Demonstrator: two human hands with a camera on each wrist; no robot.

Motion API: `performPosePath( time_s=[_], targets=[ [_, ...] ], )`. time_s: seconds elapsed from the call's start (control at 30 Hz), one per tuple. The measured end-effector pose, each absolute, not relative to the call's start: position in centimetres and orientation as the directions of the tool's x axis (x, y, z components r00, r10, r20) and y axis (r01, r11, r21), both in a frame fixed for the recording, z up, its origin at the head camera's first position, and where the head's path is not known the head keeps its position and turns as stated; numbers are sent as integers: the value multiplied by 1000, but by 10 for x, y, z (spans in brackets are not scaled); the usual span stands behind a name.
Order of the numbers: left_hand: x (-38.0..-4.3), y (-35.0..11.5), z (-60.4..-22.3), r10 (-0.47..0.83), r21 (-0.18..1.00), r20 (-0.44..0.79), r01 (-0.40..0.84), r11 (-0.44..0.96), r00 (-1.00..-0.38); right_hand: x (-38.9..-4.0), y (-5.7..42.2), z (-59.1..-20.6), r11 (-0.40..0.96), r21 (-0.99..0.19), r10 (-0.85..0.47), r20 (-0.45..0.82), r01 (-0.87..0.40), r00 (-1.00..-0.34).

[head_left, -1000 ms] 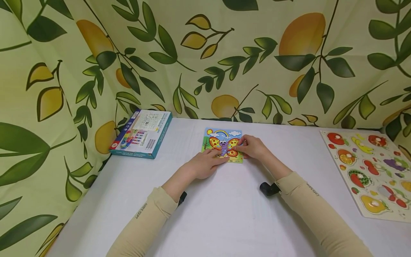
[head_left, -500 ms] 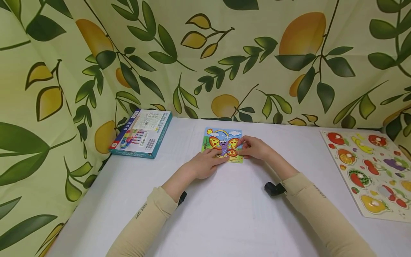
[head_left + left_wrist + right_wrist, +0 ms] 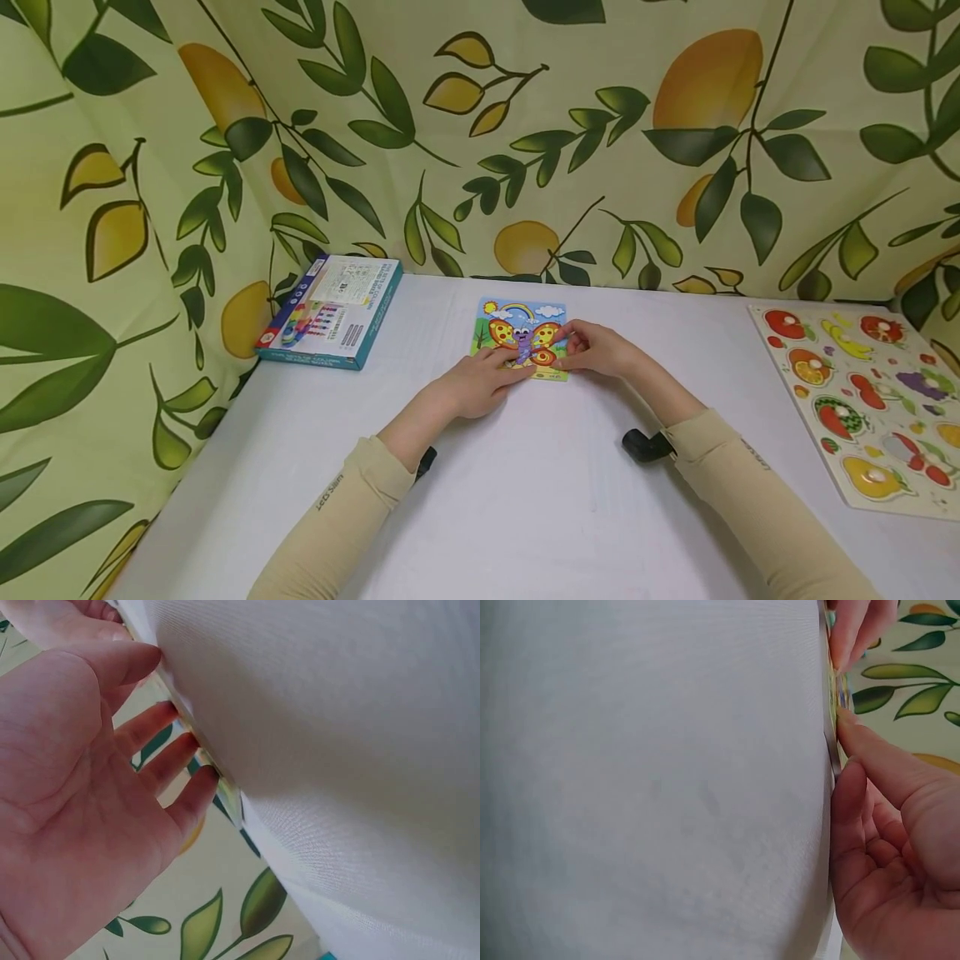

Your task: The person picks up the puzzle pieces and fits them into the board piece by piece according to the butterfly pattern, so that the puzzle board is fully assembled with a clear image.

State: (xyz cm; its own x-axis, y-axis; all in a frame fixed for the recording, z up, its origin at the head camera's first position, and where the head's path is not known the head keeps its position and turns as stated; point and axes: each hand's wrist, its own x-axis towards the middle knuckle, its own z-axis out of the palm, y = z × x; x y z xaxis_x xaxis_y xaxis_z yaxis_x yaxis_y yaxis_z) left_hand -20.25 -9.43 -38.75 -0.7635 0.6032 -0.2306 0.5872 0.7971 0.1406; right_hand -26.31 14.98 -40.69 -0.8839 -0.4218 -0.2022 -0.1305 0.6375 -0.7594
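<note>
A small jigsaw puzzle (image 3: 517, 310) with a purple butterfly, a rainbow and a sun lies flat on the white table. My left hand (image 3: 480, 385) rests on its lower left part with fingers spread. In the left wrist view those fingertips (image 3: 204, 780) touch the puzzle's thin edge. At the right side, my right hand (image 3: 600, 350) touches the puzzle with thumb and forefinger set apart. Its other fingers are curled beneath the palm, as the right wrist view shows the hand (image 3: 907, 840) beside the puzzle's edge. The fingers cover part of the picture.
A flat toy box (image 3: 337, 312) lies at the back left. On the right lies a wooden fruit peg board (image 3: 862, 400). Fruit-patterned cloth (image 3: 480, 167) hangs behind and to the left. A black wrist device (image 3: 645, 446) sits under the right cuff.
My right hand has shifted slightly right, and its thumb has moved down, away from the forefinger. More of the butterfly's right wing shows. The left hand has stayed in place.
</note>
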Motion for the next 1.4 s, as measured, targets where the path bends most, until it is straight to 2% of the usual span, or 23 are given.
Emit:
performPosePath(
  time_s=[0.43,0.77,1.27,1.4],
  targets=[
    [-204,-95,-391,594,151,-231,575,804,-771,-261,147,-407,642,-757,-399,-196,-120,-896],
    [-205,-93,-392,601,155,-231,581,799,-765,-261,154,-410,616,-772,-453,-184,-157,-872],
    [-207,-97,-394,619,215,-211,582,784,-756,-249,154,-419,565,-820,-390,-165,-94,-906],
    [-213,-100,-398,638,297,-171,578,760,-751,-243,160,-417,583,-811,-319,-174,-48,-932]
  ],
)
